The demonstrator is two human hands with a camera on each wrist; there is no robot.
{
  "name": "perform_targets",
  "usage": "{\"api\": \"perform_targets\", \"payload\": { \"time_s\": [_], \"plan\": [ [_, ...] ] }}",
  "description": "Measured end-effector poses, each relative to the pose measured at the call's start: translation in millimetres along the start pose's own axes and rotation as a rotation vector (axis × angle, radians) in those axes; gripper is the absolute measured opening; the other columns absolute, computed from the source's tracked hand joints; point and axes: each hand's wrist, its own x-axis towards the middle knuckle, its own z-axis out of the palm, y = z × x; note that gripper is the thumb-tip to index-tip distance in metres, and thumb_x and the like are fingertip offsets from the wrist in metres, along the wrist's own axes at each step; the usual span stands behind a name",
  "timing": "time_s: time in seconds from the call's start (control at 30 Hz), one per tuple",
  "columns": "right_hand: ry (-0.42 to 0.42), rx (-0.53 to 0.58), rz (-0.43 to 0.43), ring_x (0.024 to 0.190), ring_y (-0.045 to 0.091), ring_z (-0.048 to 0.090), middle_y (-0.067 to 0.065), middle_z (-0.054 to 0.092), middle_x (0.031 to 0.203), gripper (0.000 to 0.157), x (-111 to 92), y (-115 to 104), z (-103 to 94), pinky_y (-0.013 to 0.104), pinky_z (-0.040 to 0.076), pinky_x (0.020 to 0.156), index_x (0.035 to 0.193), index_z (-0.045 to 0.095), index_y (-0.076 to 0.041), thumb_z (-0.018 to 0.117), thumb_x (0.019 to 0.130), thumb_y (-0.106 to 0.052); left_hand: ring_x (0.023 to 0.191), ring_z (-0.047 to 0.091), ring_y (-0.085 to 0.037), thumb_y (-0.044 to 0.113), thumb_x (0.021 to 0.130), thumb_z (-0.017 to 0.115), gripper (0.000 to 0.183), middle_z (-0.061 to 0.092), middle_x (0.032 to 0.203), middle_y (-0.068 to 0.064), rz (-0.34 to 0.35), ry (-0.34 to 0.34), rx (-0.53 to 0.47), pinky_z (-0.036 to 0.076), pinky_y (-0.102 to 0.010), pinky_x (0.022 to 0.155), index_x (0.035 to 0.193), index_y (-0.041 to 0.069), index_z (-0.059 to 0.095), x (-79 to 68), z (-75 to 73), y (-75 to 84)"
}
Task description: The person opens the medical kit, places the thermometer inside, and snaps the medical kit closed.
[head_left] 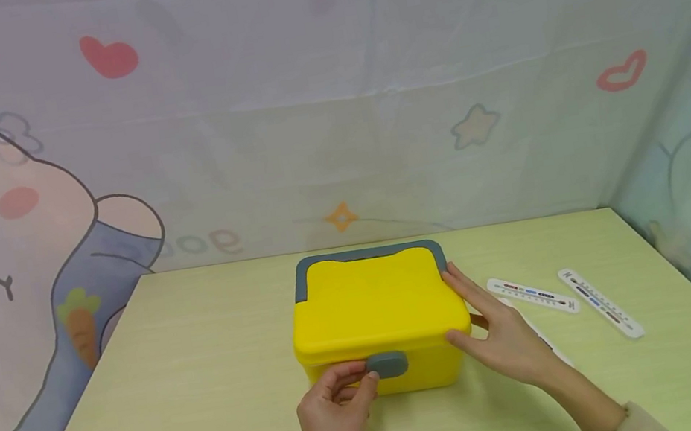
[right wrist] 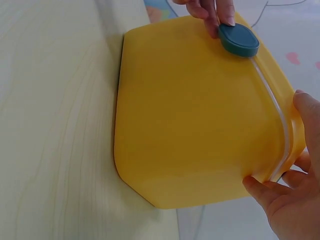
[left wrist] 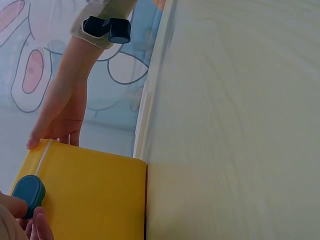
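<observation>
Box [right wrist: 185, 115]: yellow, set upright on the table [head_left: 205, 358], latch side turned toward the person
Lid [head_left: 373, 301]: closed, edged in grey-blue at the rear, touched at its right side by the right hand [head_left: 503, 337]
Latch [head_left: 392, 364]: grey-green, rounded, pinched at its left end by the left hand [head_left: 333, 421]

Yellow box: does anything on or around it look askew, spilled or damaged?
Nothing stands out; no damage or spill shows. The yellow box sits upright, lid down; the left hand pinches the gray latch. White strips lie at differing angles, one partly hidden by the right hand.
</observation>
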Motion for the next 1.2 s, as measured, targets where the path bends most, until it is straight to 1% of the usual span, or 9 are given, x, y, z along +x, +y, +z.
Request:
{"api": "perform_targets", "payload": {
  "time_s": [0.2, 0.5, 0.67, 0.83, 1.07, 1.2],
  "plan": [
    [-0.001, -0.001, 0.003, 0.137, 0.024, 0.027, -0.008, 0.012, 0.153, 0.074, 0, 0, 0.1, 0.036, 0.046, 0.091, 0.147, 0.025, -0.024, 0.066, 0.085, -0.026, 0.061, 0.063, -0.012, 0.02, 0.074, 0.077, 0.017, 0.069, 0.075, 0.0, -0.006, -0.006, -0.008, 0.052, -0.022, 0.054, 0.087, 0.011, 0.07, -0.6, -1.2, 1.0],
    [-0.003, -0.001, -0.002, 0.136, 0.025, 0.027, -0.007, 0.012, 0.154, 0.074, -1, 0, 0.2, 0.037, 0.046, 0.092, 0.147, 0.025, -0.022, 0.066, 0.086, -0.025, 0.061, 0.063, -0.012, 0.022, 0.074, 0.077, 0.018, 0.069, 0.077, 0.001, 0.005, -0.01, -0.019, 0.053, -0.022, 0.055, 0.087, 0.012, 0.07, -2.9, -2.9, 6.0],
    [-0.003, -0.003, -0.001, 0.137, 0.024, 0.026, -0.007, 0.012, 0.153, 0.074, 0, 0, 0.2, 0.037, 0.046, 0.092, 0.147, 0.025, -0.023, 0.066, 0.085, -0.025, 0.062, 0.063, -0.012, 0.022, 0.074, 0.077, 0.017, 0.069, 0.08, 0.001, 0.039, -0.001, -0.044, 0.053, -0.021, 0.058, 0.088, 0.013, 0.07, -3.7, -3.7, 10.1],
    [-0.005, -0.002, -0.002, 0.137, 0.024, 0.026, -0.008, 0.013, 0.153, 0.074, 0, 0, -0.3, 0.037, 0.046, 0.091, 0.147, 0.025, -0.024, 0.066, 0.085, -0.025, 0.06, 0.063, -0.012, 0.021, 0.073, 0.078, 0.016, 0.069, 0.077, 0.001, 0.063, 0.011, -0.058, 0.053, -0.022, 0.058, 0.087, 0.015, 0.071, -3.1, -4.3, 12.2],
    [-0.006, 0.0, -0.002, 0.137, 0.024, 0.026, -0.008, 0.012, 0.153, 0.074, 0, 0, -0.4, 0.037, 0.046, 0.092, 0.147, 0.025, -0.024, 0.066, 0.085, -0.025, 0.061, 0.063, -0.014, 0.021, 0.075, 0.077, 0.018, 0.069, 0.078, 0.0, 0.034, -0.026, -0.06, 0.054, -0.023, 0.056, 0.091, 0.015, 0.07, -2.9, -5.8, 10.2],
    [-0.006, 0.005, -0.003, 0.137, 0.023, 0.026, -0.008, 0.012, 0.153, 0.074, 0, 1, -0.3, 0.037, 0.046, 0.092, 0.147, 0.024, -0.025, 0.066, 0.085, -0.025, 0.062, 0.064, -0.015, 0.025, 0.076, 0.076, 0.019, 0.069, 0.078, -0.001, 0.024, -0.049, -0.077, 0.054, -0.024, 0.056, 0.09, 0.015, 0.069, -3.6, -7.3, 10.7]
  ]
}}
